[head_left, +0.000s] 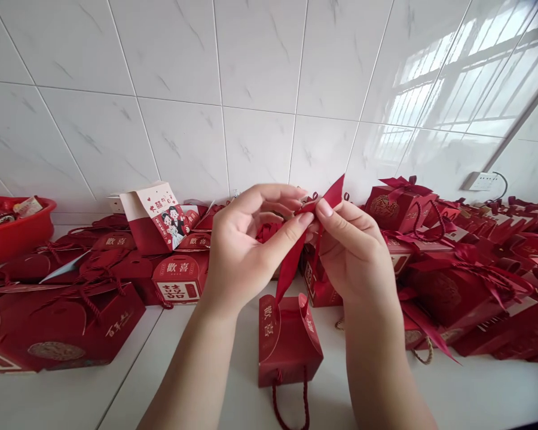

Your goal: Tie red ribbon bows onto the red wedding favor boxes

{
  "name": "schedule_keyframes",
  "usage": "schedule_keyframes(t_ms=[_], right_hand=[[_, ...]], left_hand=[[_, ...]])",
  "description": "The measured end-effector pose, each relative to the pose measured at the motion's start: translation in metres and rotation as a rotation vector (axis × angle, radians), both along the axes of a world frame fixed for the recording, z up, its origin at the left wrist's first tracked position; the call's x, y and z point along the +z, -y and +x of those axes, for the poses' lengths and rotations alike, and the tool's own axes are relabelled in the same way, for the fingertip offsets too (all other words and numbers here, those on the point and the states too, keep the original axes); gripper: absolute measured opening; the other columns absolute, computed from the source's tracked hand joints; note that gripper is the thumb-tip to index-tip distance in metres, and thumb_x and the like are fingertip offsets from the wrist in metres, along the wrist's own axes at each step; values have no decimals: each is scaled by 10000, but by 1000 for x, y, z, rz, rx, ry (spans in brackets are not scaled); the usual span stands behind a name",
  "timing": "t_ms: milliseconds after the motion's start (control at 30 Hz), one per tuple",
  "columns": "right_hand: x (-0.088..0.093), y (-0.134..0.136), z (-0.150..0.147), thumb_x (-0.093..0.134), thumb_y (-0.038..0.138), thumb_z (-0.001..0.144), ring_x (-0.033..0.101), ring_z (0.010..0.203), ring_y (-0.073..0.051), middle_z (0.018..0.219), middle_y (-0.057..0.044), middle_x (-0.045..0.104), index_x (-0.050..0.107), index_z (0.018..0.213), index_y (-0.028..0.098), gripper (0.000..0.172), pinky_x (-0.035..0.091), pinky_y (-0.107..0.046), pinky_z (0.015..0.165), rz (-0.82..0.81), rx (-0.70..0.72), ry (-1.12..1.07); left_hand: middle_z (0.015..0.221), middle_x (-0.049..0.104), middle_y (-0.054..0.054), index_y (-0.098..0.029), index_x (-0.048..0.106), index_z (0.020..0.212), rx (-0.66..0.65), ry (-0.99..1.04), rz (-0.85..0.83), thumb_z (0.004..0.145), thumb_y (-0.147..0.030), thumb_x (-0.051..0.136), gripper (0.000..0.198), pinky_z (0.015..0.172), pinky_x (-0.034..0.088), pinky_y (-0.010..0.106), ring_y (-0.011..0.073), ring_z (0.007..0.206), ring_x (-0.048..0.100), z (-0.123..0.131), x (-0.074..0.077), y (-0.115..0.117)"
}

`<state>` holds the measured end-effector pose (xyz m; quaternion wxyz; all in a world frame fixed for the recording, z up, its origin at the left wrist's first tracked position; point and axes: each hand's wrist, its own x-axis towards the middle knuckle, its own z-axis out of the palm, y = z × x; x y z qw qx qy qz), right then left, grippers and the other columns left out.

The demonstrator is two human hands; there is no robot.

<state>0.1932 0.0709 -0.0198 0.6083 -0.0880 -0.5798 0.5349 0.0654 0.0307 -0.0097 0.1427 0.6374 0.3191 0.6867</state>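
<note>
Both hands are raised in the middle of the view, pinching one dark red ribbon (291, 269). My left hand (251, 245) grips it between thumb and fingers, the other fingers loosely curled. Close beside it, my right hand (354, 251) has its thumb pressed on the ribbon, whose pointed end sticks up above the thumb. The ribbon hangs down to a small red gift box (289, 352) on the white surface below. That box has gold characters and a twisted red cord handle lying toward me. Whether a knot lies between the fingertips cannot be made out.
Red gift boxes (63, 334) crowd the left, with a cream and red box (155, 218) showing a cartoon couple on top. A red plastic basin (13, 230) stands far left. Ribboned boxes (461, 286) pile up on the right. A white tiled wall (260, 71) closes the back.
</note>
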Motion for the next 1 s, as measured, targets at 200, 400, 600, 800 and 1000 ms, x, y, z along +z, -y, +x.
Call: schedule_keyframes(t_ms=[200,400,600,800,1000], right_hand=[[-3,-5,2,668,294,832,618,708,-129,749,15,678,724,769,265,89,530,-271,706,86,-36,12],[-6,-8,9,642,198,830,592,671,-147,692,0,641,704,752,248,111,502,-300,650,398,-170,90],[-6,-10,18,615,52,709,595,660,-168,731,-27,646,714,799,229,222,498,-331,610,810,-434,262],[-3,-13,17,612,35,695,604,665,-169,738,-40,639,709,795,204,218,518,-335,605,953,-568,268],[-4,-17,20,623,51,769,651,762,-171,809,-44,685,718,838,187,180,535,-319,674,800,-509,286]], left_hand=[[912,661,52,-202,665,888,-183,-172,-388,819,-356,664,169,681,520,274,189,843,634,-13,4,3],[722,595,8,-202,655,715,-190,-157,-403,876,-317,531,233,658,451,262,164,759,569,-16,3,1],[711,577,7,-196,638,646,-242,-70,-374,862,-236,448,290,695,434,267,165,759,534,-18,1,-1],[718,580,7,-183,648,697,-200,-93,-381,861,-260,497,236,665,427,259,162,753,536,-20,4,5],[600,547,-15,-181,624,676,-10,-420,-349,923,-306,471,317,595,402,269,143,634,537,-18,11,21]])
